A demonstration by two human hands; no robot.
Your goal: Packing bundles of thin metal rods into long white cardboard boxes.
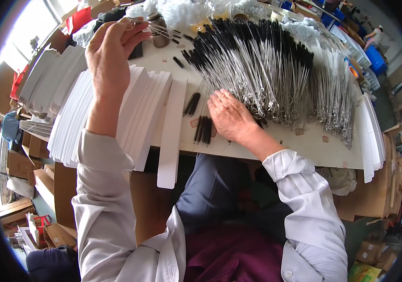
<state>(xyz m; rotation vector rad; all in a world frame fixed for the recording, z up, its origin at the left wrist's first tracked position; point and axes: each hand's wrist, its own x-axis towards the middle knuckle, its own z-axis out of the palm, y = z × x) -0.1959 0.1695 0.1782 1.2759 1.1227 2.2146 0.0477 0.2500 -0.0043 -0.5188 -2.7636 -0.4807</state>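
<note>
My left hand (109,61) is raised at the upper left, fingers pinched round the looped ends of a few thin wire brushes (163,31). Their shafts run right, toward black bristle ends. My right hand (229,113) is lower, back up, at the near left edge of a large pile of wire brushes (262,61). Its fingers are together and curled down; what lies beneath them is hidden. Beside these fingers lie two small bunches of black brush heads, one farther off (191,104) and one nearer me (204,130).
Stacks of long white card boxes (137,108) fill the table's left, and one white strip (172,136) overhangs the front edge. A brownish metal jar (158,30) stands behind. More brushes (335,94) and white boxes (371,136) lie right. Cardboard cartons (46,185) stand on the floor.
</note>
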